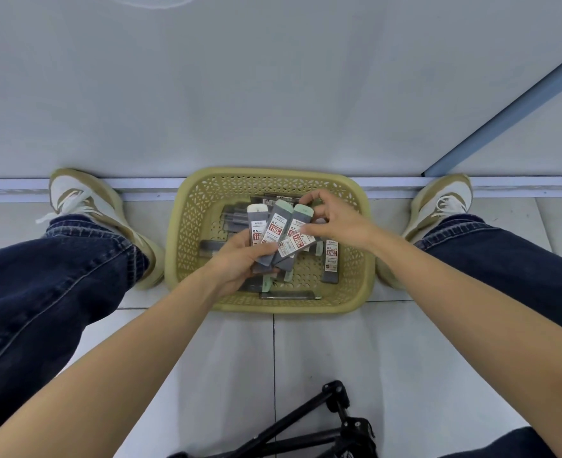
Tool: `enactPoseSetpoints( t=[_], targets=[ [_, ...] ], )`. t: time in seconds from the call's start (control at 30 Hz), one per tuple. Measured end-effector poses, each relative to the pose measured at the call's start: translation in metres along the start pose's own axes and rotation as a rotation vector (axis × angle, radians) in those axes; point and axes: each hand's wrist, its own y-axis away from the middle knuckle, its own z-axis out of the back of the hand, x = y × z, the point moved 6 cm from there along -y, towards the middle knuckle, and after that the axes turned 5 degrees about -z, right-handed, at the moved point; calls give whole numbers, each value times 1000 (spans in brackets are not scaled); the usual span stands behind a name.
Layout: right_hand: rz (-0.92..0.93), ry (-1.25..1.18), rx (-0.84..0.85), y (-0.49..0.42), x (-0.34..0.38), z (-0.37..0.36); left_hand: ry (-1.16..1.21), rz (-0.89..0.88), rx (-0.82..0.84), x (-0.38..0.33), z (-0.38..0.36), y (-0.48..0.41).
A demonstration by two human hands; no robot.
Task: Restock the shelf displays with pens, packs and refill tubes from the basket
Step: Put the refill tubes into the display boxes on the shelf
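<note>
A pale panel [273, 94] fills the upper half of the view, from 9 o'clock through 12 to 3, with a blue-grey strip running diagonally at 2 o'clock. Below it lies a light tiled floor [322, 358]. Two legs in dark blue jeans come in from the sides, the left leg [41, 292] at 8 o'clock and the right leg [504, 259] at 4 o'clock. Each ends in a tan and white shoe against the foot of the panel, the left shoe [84, 200] at 10 o'clock and the right shoe [445, 200] at 2 o'clock.

Between the shoes, just below centre, a yellow-green perforated basket [180, 246] sits on the floor. A black folded stand [339, 424] lies on the tiles at 6 o'clock.

Both bare forearms reach in from the lower corners and meet over the basket. The left hand [240, 262] has its grip closed round the lower ends of a fan of refill tubes [274, 231], thumb across their fronts. The tubes are grey with white and red labels and pale caps pointing toward 12 o'clock. The right hand [339, 223] comes in from 3 o'clock. Its grip is narrow, with fingers curled over the top of the rightmost tube in the fan and the thumb on its label.

More loose tubes [331, 259] lie on the basket bottom, at the 3, 6 and 9 o'clock sides of the held bunch.
</note>
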Motion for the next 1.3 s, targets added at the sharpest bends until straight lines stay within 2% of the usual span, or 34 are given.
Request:
enactPoseSetpoints(
  t=[0.1,0.2,0.27,0.33,0.6,0.77,0.87,0.93,1.0,1.13,1.3],
  targets=[
    [57,-82,-215,2,-4,-5,-86,-92,-22,-1,-2,0],
    [95,-292,-409,8,-12,-16,-120,-170,-104,-3,-2,-1],
    [60,-464,-365,8,-17,-25,-93,-183,-134,-5,1,-1],
    [38,-514,-279,7,-19,-30,-50,-167,-118,-7,2,0],
    [97,-333,-108,10,-1,-6,90,-89,-50,-16,-1,5],
    [111,-140,-16,19,10,-1,-122,-149,-83,-22,-5,14],
    [154,-74,-106,24,22,2,-186,-224,-98,-31,-10,19],
    [186,-155,-165,29,32,5,-207,-253,-97,-38,-14,24],
    [192,-210,-144,35,41,4,-237,-271,-76,-45,-20,30],
    [181,-70,-119,51,64,9,-260,-333,-55,-66,-31,46],
    [157,-81,-82,80,108,32,-234,-440,-48,-119,-48,73]
  ],
)
